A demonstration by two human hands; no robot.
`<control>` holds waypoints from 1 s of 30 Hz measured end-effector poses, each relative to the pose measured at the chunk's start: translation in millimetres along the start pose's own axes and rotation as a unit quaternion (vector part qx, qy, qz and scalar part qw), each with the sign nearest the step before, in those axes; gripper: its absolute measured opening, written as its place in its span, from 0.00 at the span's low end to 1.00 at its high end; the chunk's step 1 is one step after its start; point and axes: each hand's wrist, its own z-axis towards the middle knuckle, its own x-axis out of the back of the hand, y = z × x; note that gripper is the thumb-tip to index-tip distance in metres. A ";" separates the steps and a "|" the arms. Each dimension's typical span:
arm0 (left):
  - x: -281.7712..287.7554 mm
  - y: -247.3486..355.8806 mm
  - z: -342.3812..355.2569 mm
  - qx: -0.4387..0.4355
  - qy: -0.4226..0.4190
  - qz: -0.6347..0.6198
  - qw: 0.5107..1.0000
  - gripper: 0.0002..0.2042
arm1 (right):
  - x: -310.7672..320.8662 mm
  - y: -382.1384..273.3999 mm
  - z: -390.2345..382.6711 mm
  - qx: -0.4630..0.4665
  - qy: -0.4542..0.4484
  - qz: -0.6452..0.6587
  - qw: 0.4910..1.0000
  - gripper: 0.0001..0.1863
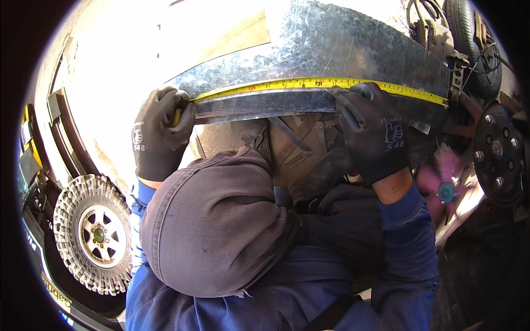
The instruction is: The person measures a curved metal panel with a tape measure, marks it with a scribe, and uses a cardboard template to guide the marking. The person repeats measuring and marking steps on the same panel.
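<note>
knees in blue fill the foreground. beyond them, left hand (pixel 160 132) pinches the yellow tape measure (pixel 320 84) at one end; right hand (pixel 375 132) presses it along the galvanised metal sheet (pixel 331 44); measuring seems underway, no mark visible.

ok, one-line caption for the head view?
Gloved left hand and right hand stretch a yellow tape measure along a galvanized metal sheet.
</note>
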 end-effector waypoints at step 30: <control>3.9 10.7 6.6 0.011 -0.034 -0.047 0.998 0.03 | 17.1 -15.5 12.4 0.001 -0.054 -0.077 0.996 0.13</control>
